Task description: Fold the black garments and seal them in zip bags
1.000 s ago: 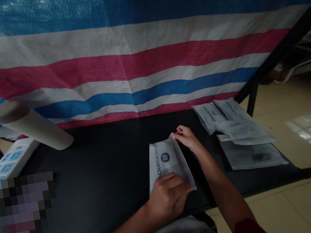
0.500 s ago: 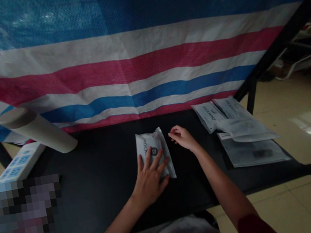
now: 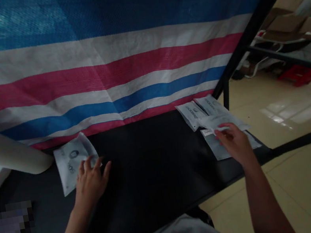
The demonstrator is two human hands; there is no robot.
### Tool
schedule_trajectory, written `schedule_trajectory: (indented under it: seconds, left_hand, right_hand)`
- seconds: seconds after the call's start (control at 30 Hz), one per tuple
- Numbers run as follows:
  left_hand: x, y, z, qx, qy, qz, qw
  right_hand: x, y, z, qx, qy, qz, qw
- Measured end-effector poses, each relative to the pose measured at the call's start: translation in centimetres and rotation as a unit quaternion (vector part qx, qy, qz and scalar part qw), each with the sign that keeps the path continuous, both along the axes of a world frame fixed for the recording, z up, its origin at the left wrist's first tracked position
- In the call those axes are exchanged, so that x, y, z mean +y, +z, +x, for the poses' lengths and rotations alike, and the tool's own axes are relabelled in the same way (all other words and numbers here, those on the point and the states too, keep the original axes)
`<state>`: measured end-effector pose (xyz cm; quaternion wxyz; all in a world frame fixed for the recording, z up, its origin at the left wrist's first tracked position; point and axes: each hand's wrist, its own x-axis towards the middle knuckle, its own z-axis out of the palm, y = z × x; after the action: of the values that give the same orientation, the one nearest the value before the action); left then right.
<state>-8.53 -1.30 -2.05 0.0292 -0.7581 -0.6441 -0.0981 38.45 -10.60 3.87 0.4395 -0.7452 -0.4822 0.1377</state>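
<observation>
I log two hands well apart over a black table [image 3: 159,172]. Left hand [image 3: 91,180], fingers spread, touches the lower edge of a printed white pouch [image 3: 72,163] at my 10 o'clock. Right hand [image 3: 234,143] sits on a stack of similar pouches [image 3: 213,120] at 1 o'clock; in this dim view, I cannot confirm a grip.

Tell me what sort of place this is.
Probably a makeshift packing area in a small workshop or storeroom. Printed plastic pouches lie on a black table, a striped woven tarp hangs behind it, and cardboard boxes sit on a rack beyond.
</observation>
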Motion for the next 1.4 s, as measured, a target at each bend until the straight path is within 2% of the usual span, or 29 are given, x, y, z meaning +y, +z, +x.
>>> schedule_trajectory:
  seconds: [0.07,0.17,0.27,0.4,0.5,0.63,0.73,0.8,0.87,0.9,0.93,1.0,1.07,1.13,1.2,1.3,1.4]
  left_hand:
    - [0.3,-0.7,-0.7,0.002,0.016,-0.007,1.000]
    - [0.1,-0.8,-0.7,-0.006,0.049,0.033,0.998]
    - [-0.5,-0.4,0.1,-0.021,0.042,0.062,0.997]
    - [-0.6,-0.7,0.8,-0.019,0.037,0.052,0.998]
    - [-0.3,-1.3,0.4,-0.026,0.025,0.046,0.998]
    - [-0.3,-1.7,0.0,-0.053,0.009,0.051,0.997]
    - [-0.4,-1.3,0.0,-0.078,0.013,0.072,0.994]
    - [-0.5,-0.8,0.1,-0.095,0.017,0.090,0.991]
    - [-0.5,-0.2,0.2,-0.114,0.012,0.106,0.988]
    - [-0.5,0.2,0.3,-0.126,0.007,0.114,0.985]
    - [-0.5,0.6,0.4,-0.138,0.000,0.122,0.983]
    - [-0.3,1.5,0.9,-0.170,-0.019,0.130,0.977]
    - [0.0,2.4,2.1,-0.205,-0.044,0.120,0.970]
    - [0.6,3.2,3.8,-0.226,-0.076,0.079,0.968]
    - [1.3,3.7,5.7,-0.209,-0.098,0.005,0.973]
    - [1.9,4.0,7.8,-0.181,-0.104,-0.098,0.973]
    - [1.4,4.4,7.6,-0.190,-0.069,-0.119,0.972]
  right_hand:
    - [-1.8,-0.3,2.4,-0.129,-0.069,-0.043,0.988]
    - [-2.8,-1.7,4.0,-0.243,-0.078,-0.092,0.963]
    - [-2.3,-3.4,3.8,-0.317,-0.047,-0.105,0.941]
    - [0.0,-4.4,3.5,-0.387,-0.080,-0.106,0.912]
    - [2.3,-3.2,3.8,-0.419,-0.119,-0.045,0.899]
    - [4.6,1.3,2.3,-0.407,-0.140,0.112,0.895]
    - [4.8,4.4,-1.7,-0.348,-0.081,0.187,0.915]
    - [4.2,4.7,-5.2,-0.292,0.017,0.183,0.939]
    - [3.3,3.3,-8.7,-0.230,0.153,0.145,0.950]
    - [2.8,2.1,-10.2,-0.199,0.228,0.122,0.945]
    - [2.2,0.9,-11.5,-0.167,0.305,0.097,0.932]
    - [1.1,-1.6,-13.4,-0.098,0.407,0.036,0.907]
    - [0.2,-3.1,-14.5,-0.051,0.446,-0.011,0.894]
    - [-0.2,-3.7,-15.0,-0.038,0.461,-0.041,0.886]
    - [0.1,-3.5,-15.3,-0.034,0.464,-0.058,0.883]
    - [1.7,-3.0,-15.9,-0.007,0.435,-0.080,0.897]
    - [3.8,-2.8,-17.2,0.006,0.419,-0.092,0.903]
